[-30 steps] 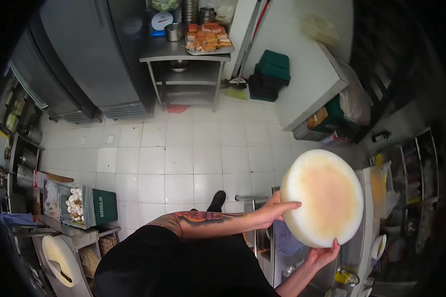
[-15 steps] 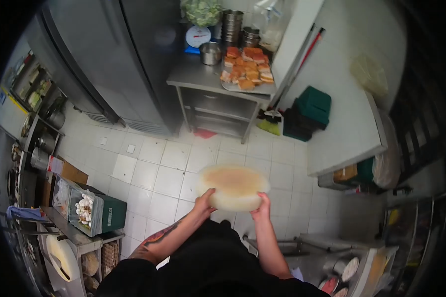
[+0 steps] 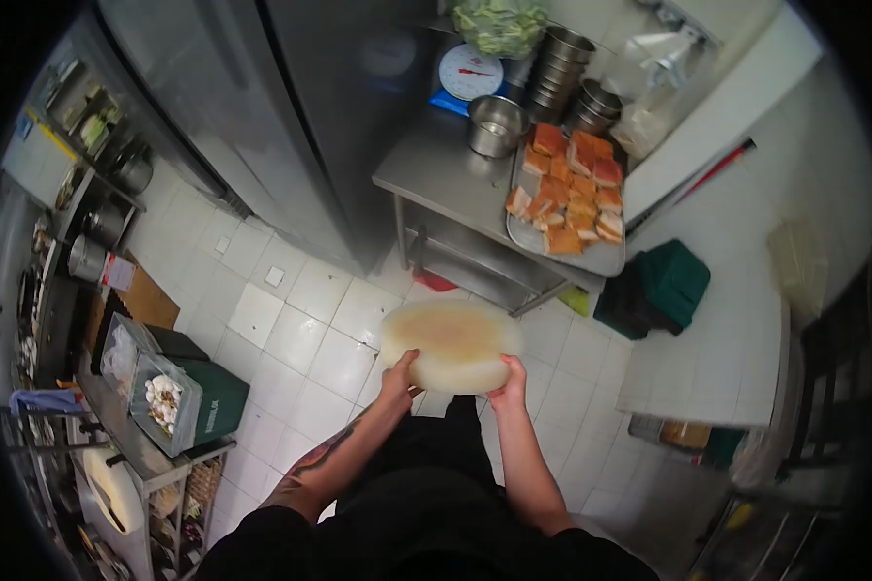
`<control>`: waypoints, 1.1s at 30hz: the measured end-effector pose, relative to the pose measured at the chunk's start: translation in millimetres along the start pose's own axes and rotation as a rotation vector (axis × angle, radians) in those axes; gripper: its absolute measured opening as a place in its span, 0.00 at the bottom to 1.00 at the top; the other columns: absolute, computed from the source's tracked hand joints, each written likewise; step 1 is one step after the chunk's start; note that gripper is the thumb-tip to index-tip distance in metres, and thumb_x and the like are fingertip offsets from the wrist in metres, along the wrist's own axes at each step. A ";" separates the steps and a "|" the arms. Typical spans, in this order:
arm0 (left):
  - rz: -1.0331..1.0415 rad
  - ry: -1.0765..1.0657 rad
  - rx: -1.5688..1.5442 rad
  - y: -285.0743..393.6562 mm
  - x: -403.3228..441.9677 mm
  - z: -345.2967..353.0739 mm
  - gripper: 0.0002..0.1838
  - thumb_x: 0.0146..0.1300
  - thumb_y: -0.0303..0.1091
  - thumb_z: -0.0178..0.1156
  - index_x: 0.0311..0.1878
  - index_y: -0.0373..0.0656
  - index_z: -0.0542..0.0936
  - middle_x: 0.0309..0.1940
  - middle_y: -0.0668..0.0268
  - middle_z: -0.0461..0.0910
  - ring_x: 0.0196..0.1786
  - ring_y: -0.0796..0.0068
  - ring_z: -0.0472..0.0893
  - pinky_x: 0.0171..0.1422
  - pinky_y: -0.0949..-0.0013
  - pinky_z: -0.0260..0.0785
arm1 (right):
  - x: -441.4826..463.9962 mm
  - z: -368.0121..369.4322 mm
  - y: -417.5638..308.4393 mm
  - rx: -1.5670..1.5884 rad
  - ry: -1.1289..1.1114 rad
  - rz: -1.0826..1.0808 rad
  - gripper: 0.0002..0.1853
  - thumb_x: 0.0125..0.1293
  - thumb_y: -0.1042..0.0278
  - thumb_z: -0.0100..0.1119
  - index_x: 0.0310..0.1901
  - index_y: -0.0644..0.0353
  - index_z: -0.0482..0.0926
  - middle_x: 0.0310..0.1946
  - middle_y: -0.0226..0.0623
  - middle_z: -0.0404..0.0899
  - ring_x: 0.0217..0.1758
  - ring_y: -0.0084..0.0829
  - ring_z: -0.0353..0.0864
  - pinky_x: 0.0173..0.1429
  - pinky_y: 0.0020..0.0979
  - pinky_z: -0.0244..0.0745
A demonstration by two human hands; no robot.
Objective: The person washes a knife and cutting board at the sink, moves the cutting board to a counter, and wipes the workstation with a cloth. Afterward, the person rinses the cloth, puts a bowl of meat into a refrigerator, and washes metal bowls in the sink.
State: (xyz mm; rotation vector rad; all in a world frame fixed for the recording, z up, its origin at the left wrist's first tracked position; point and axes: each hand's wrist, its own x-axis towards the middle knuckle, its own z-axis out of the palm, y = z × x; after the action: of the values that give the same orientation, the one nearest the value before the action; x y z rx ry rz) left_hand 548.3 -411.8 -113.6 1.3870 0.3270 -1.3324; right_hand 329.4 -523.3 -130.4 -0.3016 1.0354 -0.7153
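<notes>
Swinging round from your right side since the earlier head view, the thick round board (image 3: 451,339) is now hanging before you over the tiled floor (image 3: 305,334). Your left hand (image 3: 399,376) and right hand (image 3: 510,381) are keeping their grip clamped on its near edge. You are apparently carrying it, facing the steel worktop (image 3: 434,179); moving on is calling for steady, level support.

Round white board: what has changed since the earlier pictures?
The board swung from over the right-hand counter to in front of the person, above the floor, more edge-on. The view turned too. Nothing was let go: left hand and right hand still grip it. The tray and scale stayed on the steel table.
</notes>
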 end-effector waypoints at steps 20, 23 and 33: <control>0.172 0.159 -0.163 -7.3 169.1 179.8 0.31 0.64 0.47 0.67 0.60 0.35 0.69 0.48 0.55 0.80 0.46 0.61 0.85 0.44 0.57 0.81 | 240.8 -59.0 -95.5 0.208 -0.026 0.111 0.17 0.62 0.60 0.57 0.51 0.57 0.79 0.49 0.33 0.84 0.53 0.34 0.83 0.56 0.38 0.80; 0.089 0.276 -0.194 -26.4 188.2 180.0 0.35 0.64 0.51 0.68 0.62 0.36 0.67 0.51 0.54 0.79 0.49 0.62 0.83 0.48 0.56 0.80 | 262.8 -71.5 -92.5 0.052 0.068 0.120 0.20 0.63 0.57 0.60 0.53 0.58 0.78 0.50 0.33 0.84 0.53 0.32 0.83 0.59 0.38 0.78; 0.044 0.327 -0.177 -56.0 229.0 156.2 0.31 0.68 0.61 0.59 0.57 0.42 0.73 0.48 0.61 0.80 0.49 0.68 0.80 0.50 0.58 0.75 | 401.5 -60.2 -89.2 -0.580 0.376 -0.452 0.25 0.70 0.55 0.56 0.64 0.59 0.73 0.55 0.39 0.81 0.58 0.39 0.81 0.64 0.43 0.74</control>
State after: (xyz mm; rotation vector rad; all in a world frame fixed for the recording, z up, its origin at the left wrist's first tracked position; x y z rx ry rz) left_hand 497.7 -628.7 -287.9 1.4509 0.6142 -1.0126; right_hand 367.6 -851.2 -382.9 -0.9514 1.5534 -0.8835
